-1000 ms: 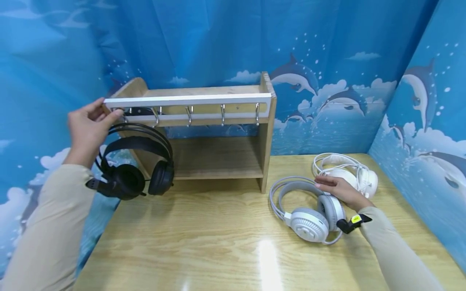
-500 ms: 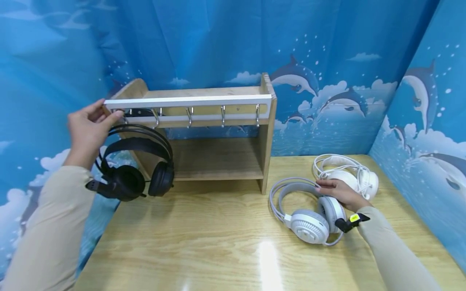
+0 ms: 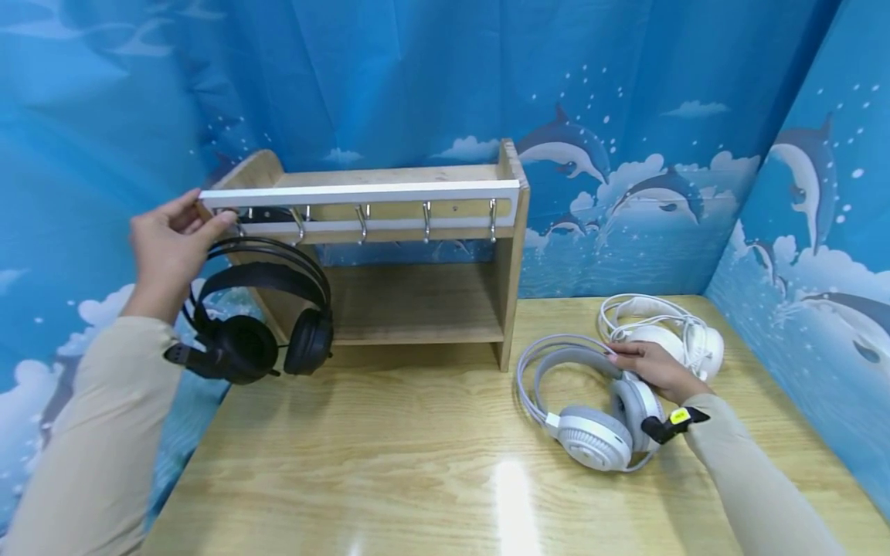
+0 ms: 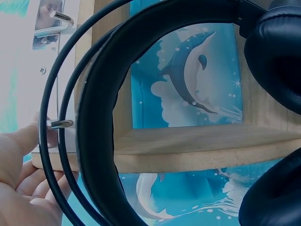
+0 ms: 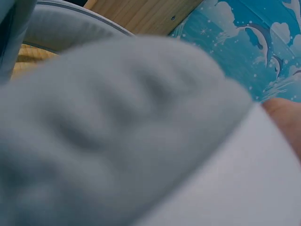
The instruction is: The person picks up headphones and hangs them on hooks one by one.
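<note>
At the left end of the wooden rack [image 3: 513,293], my left hand [image 3: 170,243] pinches the rail end, thumb in front and fingers behind. Black headphones [image 3: 260,276] hang there by their wire bands from a hook [image 4: 60,124] close to the thumb; the padded headband [image 4: 96,108] fills much of the left wrist view. On the right, my right hand [image 3: 652,368] grips the headband of grey-and-white headphones [image 3: 591,440] just above one ear cup. Their ear cushion [image 5: 122,127], large and blurred, hides most of that hand in the right wrist view.
A white rail [image 3: 389,189] with several metal hooks [image 3: 426,220] runs along the rack's upper front. White headphones [image 3: 705,347] with a bundled cable lie behind my right hand on the wooden table [image 3: 389,463]. A blue dolphin-print curtain [image 3: 417,77] hangs behind.
My right fingers have closed on the grey-and-white headphones' headband, and these headphones have shifted slightly right and tilted. My left hand and the black headphones keep their place.
</note>
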### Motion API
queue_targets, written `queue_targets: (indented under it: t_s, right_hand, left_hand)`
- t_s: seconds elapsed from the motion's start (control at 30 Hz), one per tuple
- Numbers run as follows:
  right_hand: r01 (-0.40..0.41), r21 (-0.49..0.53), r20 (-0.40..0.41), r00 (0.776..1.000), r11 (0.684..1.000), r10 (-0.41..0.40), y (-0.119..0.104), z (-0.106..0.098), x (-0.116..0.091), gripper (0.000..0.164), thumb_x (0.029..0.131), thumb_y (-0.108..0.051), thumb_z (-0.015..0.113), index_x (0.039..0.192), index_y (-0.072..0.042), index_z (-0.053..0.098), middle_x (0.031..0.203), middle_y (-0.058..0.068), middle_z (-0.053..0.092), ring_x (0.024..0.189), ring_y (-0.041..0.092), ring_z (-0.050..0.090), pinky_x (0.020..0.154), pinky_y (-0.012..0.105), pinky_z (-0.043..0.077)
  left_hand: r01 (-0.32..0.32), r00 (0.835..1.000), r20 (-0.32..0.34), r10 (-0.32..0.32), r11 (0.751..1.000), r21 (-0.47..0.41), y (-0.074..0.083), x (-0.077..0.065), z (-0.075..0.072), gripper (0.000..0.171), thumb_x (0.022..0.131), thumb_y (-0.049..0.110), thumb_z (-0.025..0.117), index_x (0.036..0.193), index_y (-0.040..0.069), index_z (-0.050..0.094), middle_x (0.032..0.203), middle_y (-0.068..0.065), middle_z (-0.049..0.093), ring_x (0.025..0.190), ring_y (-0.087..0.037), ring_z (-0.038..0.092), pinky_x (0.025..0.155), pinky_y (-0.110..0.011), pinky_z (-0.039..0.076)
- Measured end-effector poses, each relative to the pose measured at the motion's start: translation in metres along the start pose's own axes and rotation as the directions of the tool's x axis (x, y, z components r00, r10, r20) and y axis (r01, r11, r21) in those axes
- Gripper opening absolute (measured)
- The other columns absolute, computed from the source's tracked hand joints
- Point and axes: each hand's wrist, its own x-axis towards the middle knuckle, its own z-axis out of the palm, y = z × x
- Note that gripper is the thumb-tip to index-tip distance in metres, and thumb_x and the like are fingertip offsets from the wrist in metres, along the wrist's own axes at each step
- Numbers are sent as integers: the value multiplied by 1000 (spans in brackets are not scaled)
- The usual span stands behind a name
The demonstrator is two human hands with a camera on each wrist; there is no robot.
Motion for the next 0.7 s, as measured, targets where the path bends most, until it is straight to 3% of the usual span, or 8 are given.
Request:
queue_targets:
  t_s: [0.13,0.2,0.27,0.33,0.43,0.7]
  right_hand:
    - [-1,25,31,1000,1000,0,-6,-2,-2,55,99,-16,54,137,18,34,141,37,35,100,-13,50,85,7,44]
    - [-12,37,47,999,999,10,-9,-4,-2,55,99,-16,53,137,19,33,137,35,42,98,-10,53,84,9,47]
    - [-33,56,68,997,998,29,-12,-7,-2,55,100,-14,52,138,19,30,128,25,56,94,-8,56,80,11,50]
    - [-63,71,89,994,996,57,-15,-11,-3,55,100,-12,51,140,18,28,114,8,65,88,-6,57,75,14,51]
    - [-108,82,114,989,991,98,-19,-16,-5,58,99,-12,53,141,17,25,96,-13,64,81,-1,57,69,17,52]
    - [-151,79,163,977,985,137,-29,-23,-9,60,96,-11,56,141,17,27,96,-16,64,86,2,59,75,22,53]
  left_hand:
    - [3,1000,0,-3,1000,1,0,1,-1,70,81,45,66,143,29,39,145,-2,46,128,-10,49,104,-23,42]
    - [6,1000,0,-6,1000,3,0,1,-1,70,80,46,66,143,29,39,146,-1,46,128,-9,49,104,-23,42]
    - [10,1000,1,-10,1000,1,0,1,-1,70,80,46,66,143,29,39,146,-1,45,128,-9,49,105,-23,42]
    - [11,1000,0,-11,1000,2,0,1,-1,70,80,46,65,143,29,39,146,-1,45,128,-9,49,105,-23,42]
    - [13,1000,-1,-13,1000,-8,0,1,0,70,80,45,66,143,29,39,146,-1,45,129,-10,49,105,-24,42]
    - [9,1000,2,-9,1000,-7,0,0,0,70,80,45,66,142,29,39,145,-1,46,128,-9,49,105,-25,42]
